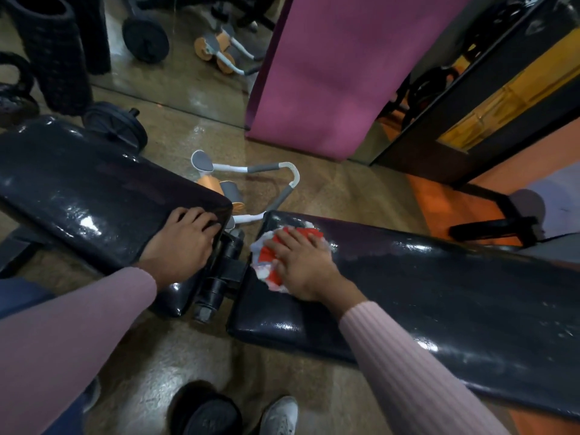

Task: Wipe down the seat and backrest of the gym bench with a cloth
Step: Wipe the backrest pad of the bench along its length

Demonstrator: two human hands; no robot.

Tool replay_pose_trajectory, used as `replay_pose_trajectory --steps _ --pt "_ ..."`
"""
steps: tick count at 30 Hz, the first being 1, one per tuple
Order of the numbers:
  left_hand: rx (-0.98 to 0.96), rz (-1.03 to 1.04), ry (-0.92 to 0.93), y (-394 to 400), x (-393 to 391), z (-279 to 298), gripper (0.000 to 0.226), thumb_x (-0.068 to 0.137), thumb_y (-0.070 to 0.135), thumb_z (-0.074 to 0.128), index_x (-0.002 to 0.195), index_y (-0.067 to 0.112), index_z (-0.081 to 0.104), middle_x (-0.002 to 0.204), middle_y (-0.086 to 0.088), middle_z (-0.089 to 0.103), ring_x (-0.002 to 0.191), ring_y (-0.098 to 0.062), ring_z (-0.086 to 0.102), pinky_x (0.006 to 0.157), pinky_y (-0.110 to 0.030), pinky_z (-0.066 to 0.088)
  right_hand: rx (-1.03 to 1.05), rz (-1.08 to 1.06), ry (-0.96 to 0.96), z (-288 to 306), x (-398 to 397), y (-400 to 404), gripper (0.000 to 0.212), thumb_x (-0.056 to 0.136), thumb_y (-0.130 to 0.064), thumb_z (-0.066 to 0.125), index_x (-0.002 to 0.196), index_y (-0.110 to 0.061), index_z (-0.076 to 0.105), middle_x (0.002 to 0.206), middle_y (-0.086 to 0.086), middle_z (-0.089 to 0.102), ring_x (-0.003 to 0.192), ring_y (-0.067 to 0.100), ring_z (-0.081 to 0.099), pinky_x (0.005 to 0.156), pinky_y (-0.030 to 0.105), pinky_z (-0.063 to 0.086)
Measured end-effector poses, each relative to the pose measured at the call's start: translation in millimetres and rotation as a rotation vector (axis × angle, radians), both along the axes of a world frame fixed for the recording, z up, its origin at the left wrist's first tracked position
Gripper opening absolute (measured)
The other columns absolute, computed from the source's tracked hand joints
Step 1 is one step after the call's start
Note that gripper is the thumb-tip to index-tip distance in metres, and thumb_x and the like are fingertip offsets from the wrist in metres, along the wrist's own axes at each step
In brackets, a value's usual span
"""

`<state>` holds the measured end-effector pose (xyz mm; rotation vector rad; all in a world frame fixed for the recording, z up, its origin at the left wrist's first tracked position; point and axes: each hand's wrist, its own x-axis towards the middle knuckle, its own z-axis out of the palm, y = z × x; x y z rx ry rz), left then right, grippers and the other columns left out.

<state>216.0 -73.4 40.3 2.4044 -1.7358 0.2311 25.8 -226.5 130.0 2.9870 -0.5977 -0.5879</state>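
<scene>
Cloth [270, 259] mostly buried under the flat right hand [301, 265], only red and white edges peeking out around the fingers. Long black pad [455, 296] cut off at the right edge, shorter pad [94, 189] cut off at the left edge, its near corner hidden by the left hand [182, 243]. Ab roller [251, 183] partly hidden behind the pads; shoe [281, 416] cropped by the bottom edge.

Red-white cloth [269, 257] on black bench [439, 293]
</scene>
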Motion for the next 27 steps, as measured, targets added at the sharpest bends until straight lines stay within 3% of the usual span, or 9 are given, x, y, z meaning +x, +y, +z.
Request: replay_pose_trajectory --steps 3,5,7,11,14,17,22,27 --pt "0.003 -0.001 -0.001 0.6 0.4 -1.4 0.038 0.083 0.027 0.059 0.118 0.013 0.064 0.122 -0.007 0.061 0.114 -0.029 0.051 0.095 -0.046 0.036 -0.105 -0.185 -0.072 22.6 -36.2 -34.1 0.061 0.088 -0.045 0.018 0.147 -0.031 0.025 0.157 -0.005 0.024 0.144 0.014 0.018 0.116 0.045 0.008" --pt "-0.002 -0.001 -0.005 0.9 -0.1 -1.4 0.037 0.083 0.026 0.06 0.117 0.012 0.065 0.121 -0.007 0.062 0.114 -0.029 0.052 0.095 -0.046 0.036 -0.14 -0.408 -0.054 33.3 -35.9 -66.4 0.056 0.092 -0.043 0.022 0.146 -0.028 0.027 0.154 -0.001 0.029 0.141 0.02 0.025 0.115 0.047 0.012" --pt "0.003 -0.008 -0.003 0.2 0.1 -0.8 0.037 0.084 0.027 0.059 0.117 0.012 0.065 0.121 -0.007 0.062 0.114 -0.029 0.052 0.096 -0.045 0.035 -0.139 -0.48 -0.043 30.5 -20.1 -75.1 0.051 0.096 -0.039 0.025 0.145 -0.025 0.028 0.152 0.003 0.031 0.139 0.027 0.029 0.113 0.05 0.016" --pt "-0.009 -0.006 0.012 -0.5 1.8 -0.3 0.036 0.085 0.027 0.055 0.117 0.013 0.065 0.121 -0.006 0.062 0.114 -0.028 0.052 0.096 -0.044 0.036 -0.089 -0.266 -0.052 10.5 -5.6 -25.9 0.052 0.098 -0.037 0.025 0.148 -0.022 0.021 0.159 0.004 0.019 0.146 0.026 0.013 0.116 0.05 0.006" --pt "-0.037 -0.014 0.033 0.0 1.7 -3.3 0.034 0.083 0.024 0.057 0.114 0.011 0.067 0.117 -0.007 0.063 0.111 -0.03 0.053 0.095 -0.045 0.038 -0.013 -0.08 -0.076 18.9 -40.8 1.2 0.054 0.097 -0.045 0.015 0.149 -0.03 0.019 0.16 -0.005 0.016 0.148 0.018 0.008 0.117 0.047 0.005" --pt "-0.032 -0.021 0.041 1.0 2.2 -4.6 0.035 0.08 0.022 0.064 0.113 0.01 0.067 0.117 -0.009 0.064 0.111 -0.032 0.055 0.094 -0.046 0.04 -0.112 -0.15 -0.115 32.1 -70.8 -21.0 0.063 0.089 -0.05 0.008 0.147 -0.033 0.024 0.157 -0.006 0.024 0.145 0.015 0.017 0.116 0.044 0.011" --pt "-0.035 -0.028 0.076 2.3 2.3 -2.3 0.035 0.077 0.019 0.069 0.11 0.009 0.069 0.118 -0.01 0.065 0.113 -0.033 0.056 0.096 -0.047 0.042 -0.129 -0.491 -0.075 29.8 -30.8 -62.5 0.051 0.097 -0.04 0.023 0.147 -0.029 0.024 0.157 0.0 0.023 0.145 0.023 0.018 0.116 0.05 0.013" --pt "-0.041 -0.011 0.115 0.7 1.2 0.5 0.032 0.077 0.017 0.07 0.107 0.009 0.07 0.116 -0.01 0.066 0.111 -0.033 0.056 0.094 -0.047 0.041 -0.049 -0.198 -0.043 25.4 -42.6 -10.3 0.055 0.098 -0.045 0.019 0.15 -0.03 0.013 0.161 -0.003 0.01 0.148 0.02 0.003 0.118 0.049 0.003"
